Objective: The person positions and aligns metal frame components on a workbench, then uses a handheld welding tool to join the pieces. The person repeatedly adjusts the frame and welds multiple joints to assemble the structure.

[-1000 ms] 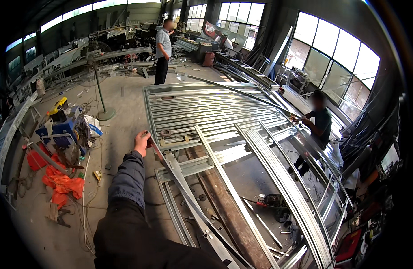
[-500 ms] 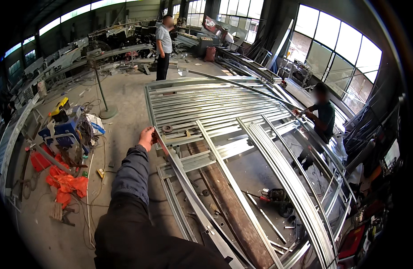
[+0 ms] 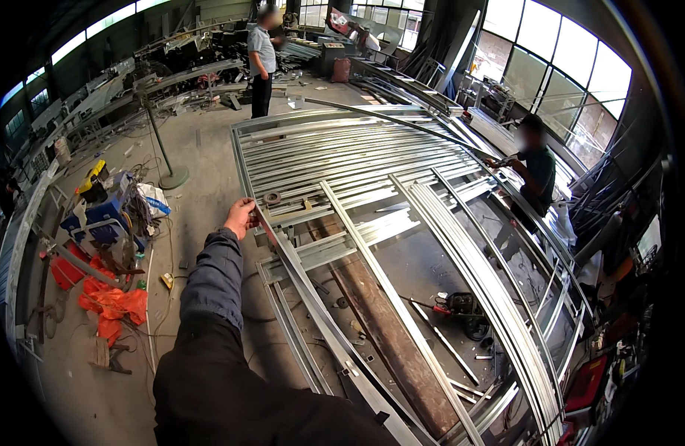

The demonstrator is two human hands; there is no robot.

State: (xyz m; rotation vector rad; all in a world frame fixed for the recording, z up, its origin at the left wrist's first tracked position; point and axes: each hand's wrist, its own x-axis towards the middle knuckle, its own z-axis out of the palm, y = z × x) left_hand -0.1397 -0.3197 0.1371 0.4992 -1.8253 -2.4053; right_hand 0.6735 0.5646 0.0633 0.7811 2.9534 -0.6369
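My left hand (image 3: 241,217) reaches out at the end of a dark sleeve, its fingers closed on the left side bar (image 3: 285,251) of a large metal frame. A reddish patch shows on the bar just below my fingertips. The frame is built from silvery steel profiles, with many slats (image 3: 350,149) laid close together in its far part. Close to my fingers, a small dark ring-shaped roll (image 3: 272,198) lies on the frame. My right hand is out of sight.
A co-worker (image 3: 534,167) crouches at the frame's right side, hands at a long bar. Another person (image 3: 261,63) stands beyond it. On the left floor are a blue machine (image 3: 105,215), orange cloth (image 3: 114,303), cables and a stand (image 3: 174,177). A rusty beam (image 3: 387,342) lies below the frame.
The view has shifted slightly, so the frame and people sit higher in it. My left hand stays at the side bar. The standing person's head has turned.
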